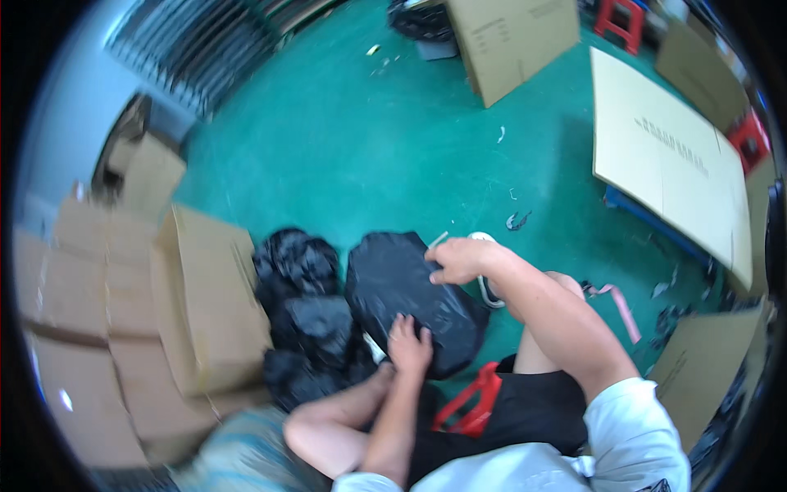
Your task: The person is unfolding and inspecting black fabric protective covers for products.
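White shirt (508, 471) foremost, red strap (490, 384) over black shorts (541, 406)! Left hand (410, 346) lay loosely spread on the black bag (389, 283) before me, apparently steadying it; right hand (457, 261) half-curled at its edge, hold unclear. Next seemed to call for a firmer pinch.

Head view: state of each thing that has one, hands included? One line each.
Black bundle: lying, plastic fairly taut; contents hidden
Left hand: fingers spread, resting on the bundle
Right hand: fingers curled at the bundle; grip unclear
Black bags: crumpled, heaped beside the bundle
Brown cartons: stacked
Large cardboard sheet: flat, printed side up
Pink strip: loose on the green floor
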Demonstrator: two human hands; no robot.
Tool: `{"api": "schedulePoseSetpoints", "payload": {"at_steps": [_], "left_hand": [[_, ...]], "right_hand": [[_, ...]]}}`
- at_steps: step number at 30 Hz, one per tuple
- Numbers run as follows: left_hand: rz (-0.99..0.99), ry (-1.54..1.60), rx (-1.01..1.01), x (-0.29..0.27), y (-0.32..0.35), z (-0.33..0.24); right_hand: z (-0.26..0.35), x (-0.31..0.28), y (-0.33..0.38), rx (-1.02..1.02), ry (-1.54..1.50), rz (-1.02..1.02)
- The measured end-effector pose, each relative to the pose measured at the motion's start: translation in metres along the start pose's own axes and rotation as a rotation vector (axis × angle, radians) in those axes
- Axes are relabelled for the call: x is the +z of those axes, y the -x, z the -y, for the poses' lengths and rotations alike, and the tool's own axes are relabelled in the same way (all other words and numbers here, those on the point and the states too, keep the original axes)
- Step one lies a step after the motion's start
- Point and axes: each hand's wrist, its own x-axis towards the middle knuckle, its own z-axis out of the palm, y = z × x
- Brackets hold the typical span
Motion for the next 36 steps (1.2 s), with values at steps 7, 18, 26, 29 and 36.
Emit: {"api": "schedulePoseSetpoints", "payload": {"at_steps": [7,18,26,29,36], "left_hand": [[0.353,-0.093,-0.104,-0.139,-0.102,0.129],[0.263,-0.256,-0.819,-0.182,0.02,0.292],[-0.08,-0.297,-0.756,-0.143,0.082,0.293],[-0.188,-0.27,-0.796,-0.146,0.078,0.297],[-1.002,0.624,-1.153,-0.188,0.094,0.364]], "right_hand": [[0.034,-0.02,-0.005,0.064,-0.044,0.075],[0.059,-0.01,-0.017,0.148,-0.006,0.169],[0.075,-0.007,-0.034,0.201,0.045,0.218],[0.078,-0.003,-0.041,0.186,0.048,0.243],[0.098,0.012,-0.049,0.094,0.054,0.229]]}}
